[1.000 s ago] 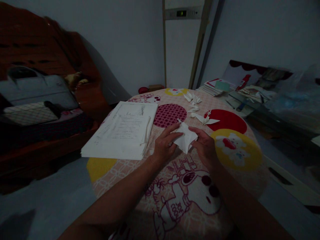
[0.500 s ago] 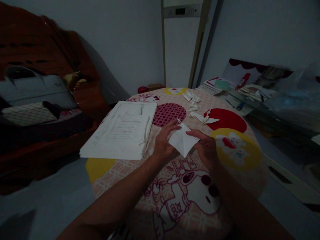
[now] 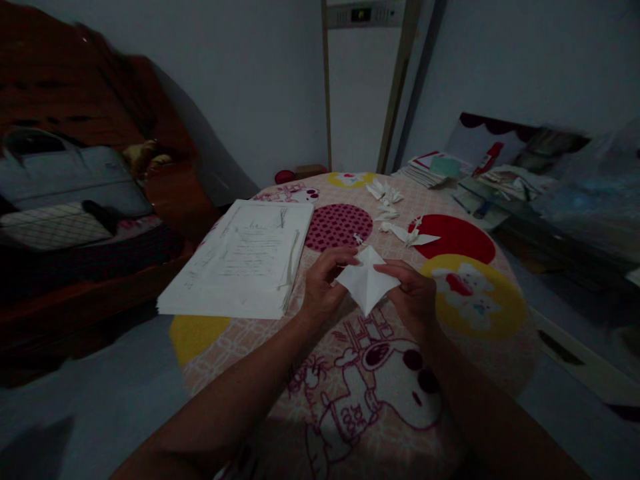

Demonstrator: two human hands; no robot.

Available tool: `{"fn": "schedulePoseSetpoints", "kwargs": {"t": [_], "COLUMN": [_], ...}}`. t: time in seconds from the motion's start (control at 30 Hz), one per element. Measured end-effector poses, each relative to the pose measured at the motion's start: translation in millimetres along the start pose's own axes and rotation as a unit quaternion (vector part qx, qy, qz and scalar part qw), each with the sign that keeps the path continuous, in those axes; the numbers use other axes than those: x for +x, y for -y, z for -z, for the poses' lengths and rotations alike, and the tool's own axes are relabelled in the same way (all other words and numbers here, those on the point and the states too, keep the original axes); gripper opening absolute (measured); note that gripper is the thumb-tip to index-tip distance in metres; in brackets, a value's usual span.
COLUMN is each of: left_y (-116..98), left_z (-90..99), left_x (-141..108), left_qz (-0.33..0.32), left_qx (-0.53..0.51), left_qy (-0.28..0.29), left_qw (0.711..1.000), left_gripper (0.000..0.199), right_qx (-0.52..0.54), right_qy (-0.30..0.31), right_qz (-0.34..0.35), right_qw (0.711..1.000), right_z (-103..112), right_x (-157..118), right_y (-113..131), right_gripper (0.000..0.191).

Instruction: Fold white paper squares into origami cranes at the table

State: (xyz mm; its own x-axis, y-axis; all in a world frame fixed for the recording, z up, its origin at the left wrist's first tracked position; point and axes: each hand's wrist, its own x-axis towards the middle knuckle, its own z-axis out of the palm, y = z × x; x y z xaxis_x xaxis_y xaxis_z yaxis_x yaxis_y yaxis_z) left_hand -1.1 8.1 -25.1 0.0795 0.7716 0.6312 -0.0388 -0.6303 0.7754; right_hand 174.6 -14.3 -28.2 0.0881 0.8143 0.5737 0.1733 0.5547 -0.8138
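Note:
A small white folded paper [image 3: 368, 280], diamond-shaped with a crease down its middle, is held between both hands above the round table. My left hand [image 3: 325, 283] grips its left side, with the fingers bent behind and along the edge. On the right side, my right hand [image 3: 413, 290] pinches the paper, its index finger lying over the upper right edge. Beyond the hands lie several folded white paper pieces, among them a winged one [image 3: 411, 236] partly over a red circle of the cloth.
A thick stack of written sheets [image 3: 245, 260] lies on the patterned tablecloth [image 3: 270, 367] to the left. A wooden bench [image 3: 175, 193] with bags stands at far left. Papers and a plastic bag [image 3: 590, 200] rest on a glass surface at right.
My left hand has shifted slightly down and left, and its fingers have moved on the paper's edge. The paper is turned a little, its top corner now showing. The view has tilted slightly.

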Motion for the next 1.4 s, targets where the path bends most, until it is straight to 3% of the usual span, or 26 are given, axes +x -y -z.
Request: {"fn": "schedulePoseSetpoints", "kwargs": {"t": [0.23, 0.47, 0.7, 0.93, 1.07, 1.2, 1.4], "left_y": [4.2, 1.9, 3.1, 1.7, 1.0, 2.8, 6.7], "left_z": [5.3, 3.8, -5.7, -12.7, -11.8, -10.8, -6.7], "left_x": [0.2, -0.2, -5.3, -3.7, -2.7, -3.3, -1.2], "left_qz": [-0.009, 0.009, 0.038, -0.012, -0.054, -0.056, -0.018], "left_qx": [0.104, 0.121, 0.139, 0.193, 0.180, 0.170, 0.146], "left_qy": [0.017, 0.008, -0.024, -0.043, -0.025, 0.000, -0.007], "left_qw": [0.994, 0.993, 0.989, 0.980, 0.982, 0.984, 0.989], "left_gripper": [0.019, 0.020, 0.025, 0.018, 0.016, 0.019, 0.023], "right_qx": [-0.028, -0.051, -0.112, -0.183, -0.159, -0.127, -0.032], "right_qy": [0.004, 0.016, -0.018, -0.034, -0.044, -0.040, -0.052], "right_qz": [0.006, -0.022, -0.039, 0.000, 0.011, 0.023, -0.070], "right_qw": [1.000, 0.998, 0.993, 0.983, 0.986, 0.991, 0.996], "right_z": [0.5, 0.8, -4.4, -8.6, -9.0, -8.4, -7.4], "right_x": [0.2, -1.5, -6.6, -7.4, -5.7, -3.5, -2.5], "right_y": [1.0, -3.1, -3.2, -1.2, 2.4, 4.3, -2.7], "right_gripper": [0.043, 0.043, 0.031, 0.046, 0.034, 0.027, 0.022]}}
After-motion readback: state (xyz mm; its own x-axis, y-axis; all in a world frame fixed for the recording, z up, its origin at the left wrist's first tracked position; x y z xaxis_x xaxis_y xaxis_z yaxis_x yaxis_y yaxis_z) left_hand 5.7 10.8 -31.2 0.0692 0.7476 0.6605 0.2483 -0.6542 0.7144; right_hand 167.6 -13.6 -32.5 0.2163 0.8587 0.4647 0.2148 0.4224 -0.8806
